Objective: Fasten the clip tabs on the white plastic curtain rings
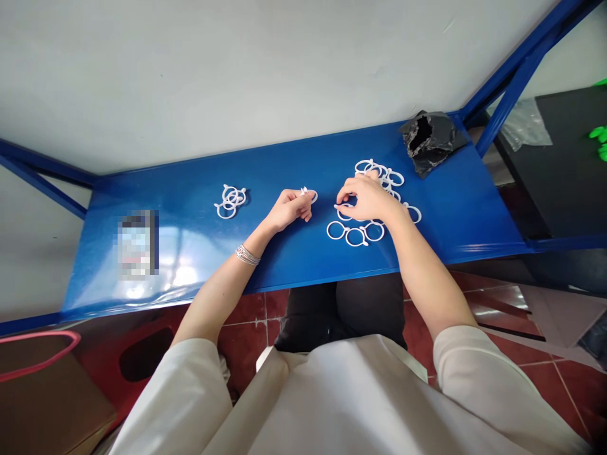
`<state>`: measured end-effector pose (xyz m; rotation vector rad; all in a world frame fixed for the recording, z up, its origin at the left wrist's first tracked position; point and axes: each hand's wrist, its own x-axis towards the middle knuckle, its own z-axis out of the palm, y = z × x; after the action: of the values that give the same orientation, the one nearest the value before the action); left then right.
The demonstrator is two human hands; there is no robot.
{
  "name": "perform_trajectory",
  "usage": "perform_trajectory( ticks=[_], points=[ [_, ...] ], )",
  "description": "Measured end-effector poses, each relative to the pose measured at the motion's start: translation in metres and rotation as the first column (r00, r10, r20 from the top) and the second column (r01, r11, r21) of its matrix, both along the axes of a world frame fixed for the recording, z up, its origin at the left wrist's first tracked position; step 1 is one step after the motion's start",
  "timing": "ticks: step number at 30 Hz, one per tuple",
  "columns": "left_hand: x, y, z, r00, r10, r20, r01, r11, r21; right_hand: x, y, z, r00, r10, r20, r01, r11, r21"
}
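Left hand [290, 208] holds white ring [315, 197]; right hand [367, 197], at its 3 o'clock, narrow, blocks part of ring pile [383, 182], grip unclear. Worktop [284, 253] has smaller ring cluster [231, 201] at left hand's 9 o'clock, black bag [437, 146] at right hand's 2 o'clock.

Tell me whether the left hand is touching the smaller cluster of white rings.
Apart. The head view shows a plain strip of blue tabletop between the left hand and the smaller cluster of white rings.

Blk bag [441, 148] on blu tbl [199, 177].
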<state>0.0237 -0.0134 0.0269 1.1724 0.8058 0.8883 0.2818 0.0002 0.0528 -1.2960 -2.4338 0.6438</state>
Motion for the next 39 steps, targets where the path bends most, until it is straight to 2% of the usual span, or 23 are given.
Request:
perform_trajectory(
  ticks=[3, 6, 11, 16, 21, 26, 29, 31, 34, 39],
  points=[
    [0.0, 0.002, 0.0, 0.999, -0.024, 0.032, 0.024, 1.0, -0.013, 0.0, -0.001, 0.003, 0.996, 0.025, 0.087, -0.022, 0.999, -0.043],
    [-0.002, 0.004, -0.001, 0.999, -0.044, 0.02, 0.044, 0.999, -0.003, -0.001, -0.002, 0.001, 0.998, 0.014, 0.068, -0.013, 1.0, -0.013],
    [-0.003, 0.003, -0.006, 0.999, 0.017, -0.048, -0.018, 1.0, -0.012, -0.007, -0.001, -0.006, 0.973, -0.062, -0.223, 0.085, 0.992, 0.091],
    [-0.002, 0.001, -0.006, 0.99, 0.023, -0.137, -0.013, 0.997, 0.07, -0.012, -0.001, -0.009, 0.911, -0.076, -0.406, 0.099, 0.994, 0.036],
    [0.002, 0.001, -0.006, 0.994, 0.087, -0.06, -0.081, 0.992, 0.096, -0.018, -0.003, -0.011, 0.854, -0.089, -0.513, 0.119, 0.993, 0.026],
    [0.001, 0.0, -0.012, 0.99, 0.094, -0.102, -0.08, 0.987, 0.137, -0.026, -0.005, -0.015, 0.745, -0.089, -0.661, 0.023, 0.994, -0.108],
    [0.0, 0.0, -0.015, 0.985, 0.109, -0.134, -0.085, 0.982, 0.169, -0.031, -0.006, -0.018, 0.663, -0.135, -0.736, -0.07, 0.968, -0.24],
    [0.0, 0.001, -0.015, 0.984, 0.134, -0.117, -0.113, 0.979, 0.171, -0.034, -0.006, -0.019, 0.635, -0.17, -0.753, -0.11, 0.946, -0.306],
    [0.0, 0.001, -0.015, 0.986, 0.14, -0.09, -0.122, 0.975, 0.186, -0.034, -0.007, -0.018, 0.649, -0.177, -0.74, -0.161, 0.919, -0.36],
    [-0.006, -0.001, -0.007, 0.981, 0.008, -0.192, 0.039, 0.969, 0.242, -0.033, -0.011, -0.013, 0.727, -0.127, -0.675, -0.203, 0.899, -0.388]
  ],
)
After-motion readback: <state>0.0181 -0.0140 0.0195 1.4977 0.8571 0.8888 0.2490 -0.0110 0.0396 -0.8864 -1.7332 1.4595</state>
